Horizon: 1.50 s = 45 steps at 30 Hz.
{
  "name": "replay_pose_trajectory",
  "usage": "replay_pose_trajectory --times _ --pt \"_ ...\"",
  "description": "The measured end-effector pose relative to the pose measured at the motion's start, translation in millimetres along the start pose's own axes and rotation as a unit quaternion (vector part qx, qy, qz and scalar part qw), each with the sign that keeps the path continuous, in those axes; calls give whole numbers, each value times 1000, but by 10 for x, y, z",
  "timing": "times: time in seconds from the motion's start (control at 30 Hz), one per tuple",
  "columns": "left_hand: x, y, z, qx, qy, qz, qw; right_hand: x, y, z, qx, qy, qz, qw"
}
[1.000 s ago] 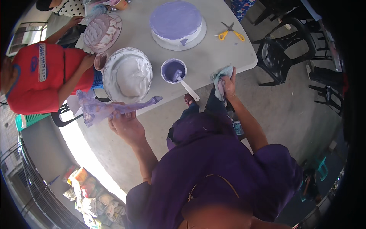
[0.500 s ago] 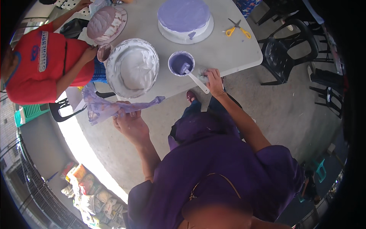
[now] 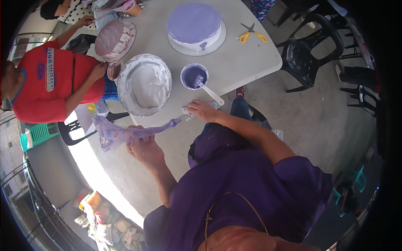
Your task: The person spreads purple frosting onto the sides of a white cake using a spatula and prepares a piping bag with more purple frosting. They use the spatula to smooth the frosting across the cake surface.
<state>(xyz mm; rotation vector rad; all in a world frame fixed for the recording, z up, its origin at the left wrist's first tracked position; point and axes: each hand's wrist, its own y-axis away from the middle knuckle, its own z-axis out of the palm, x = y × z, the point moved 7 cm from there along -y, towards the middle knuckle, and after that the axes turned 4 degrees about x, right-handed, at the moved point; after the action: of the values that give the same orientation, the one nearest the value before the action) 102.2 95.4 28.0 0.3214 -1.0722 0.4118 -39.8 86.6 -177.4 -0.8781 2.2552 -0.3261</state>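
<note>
My left hand (image 3: 145, 151) grips a crumpled lavender piping bag (image 3: 109, 130), its tapered end pointing right. At the table's near edge, my right hand (image 3: 204, 110) has its fingers curled over a pale, wadded cloth (image 3: 189, 116). Just behind that hand stands a cup of purple icing (image 3: 190, 75) with a white spatula (image 3: 213, 94) in it. A large bowl of white frosting (image 3: 144, 88) is to the left of the cup. A lavender-topped round cake (image 3: 193, 23) sits on a white board farther back, and yellow-handled scissors (image 3: 253, 35) lie to its right.
A co-worker in red (image 3: 50, 79) stands left beside a pinkish cake (image 3: 109, 42) and cup (image 3: 114, 71). Another person in polka dots (image 3: 77, 14) is behind. The white table (image 3: 255, 62) has black chairs (image 3: 309, 56) rightward. Sacks (image 3: 106, 217) are piled at lower left.
My right hand and cloth have moved leftward and toward me along the table edge, from right of the cup to below it. My left hand still holds the piping bag, slightly lower in view.
</note>
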Motion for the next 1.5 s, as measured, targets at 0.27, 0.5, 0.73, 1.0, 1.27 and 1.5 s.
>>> replay_pose_trajectory --times 0.27,0.5,0.73,1.0,1.27,1.5 --pt "-91 34 402 -17 39 5 999 991 610 -1711 225 -65 271 934" --pt "-295 253 1368 -171 66 -28 983 1294 726 -1613 152 114 133 973" --pt "-519 451 1766 -136 29 -54 989 2146 955 -2547 228 165 238 929" --pt "-966 644 1913 -129 -5 -141 982 2219 707 -2337 216 160 269 925" --pt "-1422 627 2191 -134 -90 -191 968 2039 608 -2407 221 -416 403 784" --pt "-1959 512 2321 -188 -137 -160 959 2816 1293 -2753 255 -70 431 863"
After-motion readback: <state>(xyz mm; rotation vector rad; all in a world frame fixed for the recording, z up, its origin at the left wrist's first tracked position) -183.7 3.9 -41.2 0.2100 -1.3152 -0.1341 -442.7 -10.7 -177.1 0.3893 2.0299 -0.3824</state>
